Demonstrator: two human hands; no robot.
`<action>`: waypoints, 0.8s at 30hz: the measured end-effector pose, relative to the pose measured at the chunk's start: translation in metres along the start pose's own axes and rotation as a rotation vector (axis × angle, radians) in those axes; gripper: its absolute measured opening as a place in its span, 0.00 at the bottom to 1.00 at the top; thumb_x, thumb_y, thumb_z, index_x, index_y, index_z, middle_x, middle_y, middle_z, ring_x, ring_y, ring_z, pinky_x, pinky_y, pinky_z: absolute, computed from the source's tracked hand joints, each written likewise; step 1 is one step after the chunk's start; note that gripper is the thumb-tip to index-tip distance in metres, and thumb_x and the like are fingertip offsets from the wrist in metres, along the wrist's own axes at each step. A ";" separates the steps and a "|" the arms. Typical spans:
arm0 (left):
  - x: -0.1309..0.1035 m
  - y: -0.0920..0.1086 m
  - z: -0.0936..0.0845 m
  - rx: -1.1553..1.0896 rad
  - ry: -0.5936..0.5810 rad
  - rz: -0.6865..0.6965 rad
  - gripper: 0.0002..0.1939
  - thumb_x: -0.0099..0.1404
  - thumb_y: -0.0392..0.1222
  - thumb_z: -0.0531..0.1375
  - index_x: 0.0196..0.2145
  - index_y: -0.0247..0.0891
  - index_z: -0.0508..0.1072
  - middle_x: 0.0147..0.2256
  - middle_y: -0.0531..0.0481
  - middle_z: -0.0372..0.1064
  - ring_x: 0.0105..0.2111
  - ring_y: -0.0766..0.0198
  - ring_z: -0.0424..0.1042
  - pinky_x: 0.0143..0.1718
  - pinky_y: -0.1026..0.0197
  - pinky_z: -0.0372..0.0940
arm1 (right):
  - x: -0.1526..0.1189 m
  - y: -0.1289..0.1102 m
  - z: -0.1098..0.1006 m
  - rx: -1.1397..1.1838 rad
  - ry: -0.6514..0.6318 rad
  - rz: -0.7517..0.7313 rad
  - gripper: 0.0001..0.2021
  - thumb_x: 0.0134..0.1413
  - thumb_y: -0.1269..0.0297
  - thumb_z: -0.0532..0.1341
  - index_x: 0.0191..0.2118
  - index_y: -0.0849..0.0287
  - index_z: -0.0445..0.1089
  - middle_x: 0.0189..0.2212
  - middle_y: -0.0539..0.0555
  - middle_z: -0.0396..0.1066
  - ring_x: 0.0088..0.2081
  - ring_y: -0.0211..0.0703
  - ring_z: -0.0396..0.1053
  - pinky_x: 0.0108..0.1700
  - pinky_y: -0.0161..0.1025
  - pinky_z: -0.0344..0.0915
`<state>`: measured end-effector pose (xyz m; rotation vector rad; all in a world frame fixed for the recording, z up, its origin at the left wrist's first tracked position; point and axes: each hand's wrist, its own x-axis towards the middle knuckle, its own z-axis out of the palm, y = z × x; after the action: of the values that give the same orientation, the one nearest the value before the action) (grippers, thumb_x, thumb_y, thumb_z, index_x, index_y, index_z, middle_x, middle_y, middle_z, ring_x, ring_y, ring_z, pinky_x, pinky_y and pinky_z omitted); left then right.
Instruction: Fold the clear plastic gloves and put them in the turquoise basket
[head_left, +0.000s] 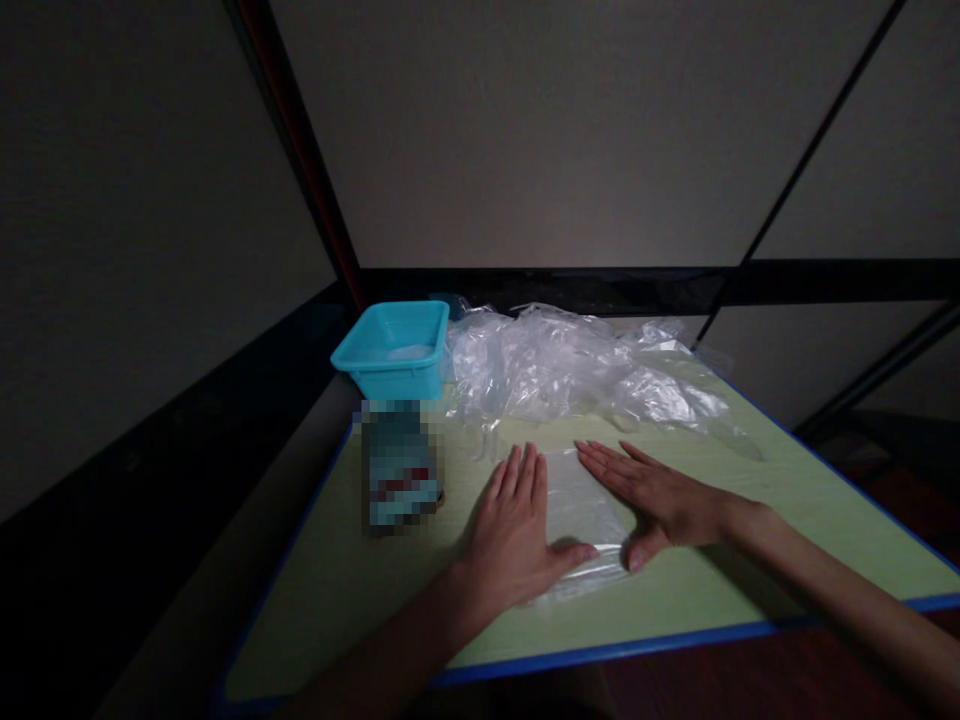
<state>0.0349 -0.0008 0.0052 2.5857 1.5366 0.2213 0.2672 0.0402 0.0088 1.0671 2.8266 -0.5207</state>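
A clear plastic bag lies flat on the pale green table near its front edge. My left hand rests palm down on the bag's left side, its fingers stretched forward and its thumb pointing right across the lower part. On the bag's right side my right hand lies flat too, with fingers extended up and to the left and the thumb apart. Behind both hands spreads a crumpled heap of clear plastic bags.
A turquoise plastic basket with something whitish inside stands at the back left. In front of it is a blurred-out dark and teal object. The table has a blue edge, and wall panels rise behind it.
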 end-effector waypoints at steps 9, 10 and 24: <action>-0.012 -0.015 -0.006 0.013 -0.027 0.028 0.60 0.43 0.70 0.58 0.61 0.22 0.46 0.62 0.32 0.34 0.62 0.44 0.34 0.59 0.45 0.42 | 0.000 -0.003 -0.001 0.002 0.004 0.006 0.58 0.37 0.34 0.58 0.64 0.60 0.25 0.64 0.64 0.28 0.63 0.60 0.30 0.60 0.61 0.29; -0.012 -0.015 -0.006 0.010 -0.026 0.031 0.60 0.43 0.70 0.58 0.61 0.22 0.46 0.62 0.31 0.34 0.62 0.44 0.34 0.59 0.45 0.42 | -0.001 -0.003 -0.001 0.007 0.004 0.007 0.58 0.37 0.34 0.58 0.64 0.60 0.25 0.64 0.64 0.27 0.63 0.60 0.30 0.60 0.61 0.29; -0.011 -0.017 -0.003 0.015 -0.019 0.048 0.60 0.43 0.72 0.56 0.61 0.22 0.46 0.62 0.31 0.34 0.62 0.44 0.34 0.59 0.44 0.43 | -0.017 -0.018 0.007 0.004 0.151 -0.103 0.43 0.55 0.42 0.49 0.64 0.58 0.23 0.65 0.60 0.28 0.64 0.51 0.31 0.61 0.57 0.29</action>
<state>0.0146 -0.0026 0.0043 2.6309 1.4768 0.1900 0.2676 0.0145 0.0109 1.0060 3.0265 -0.4723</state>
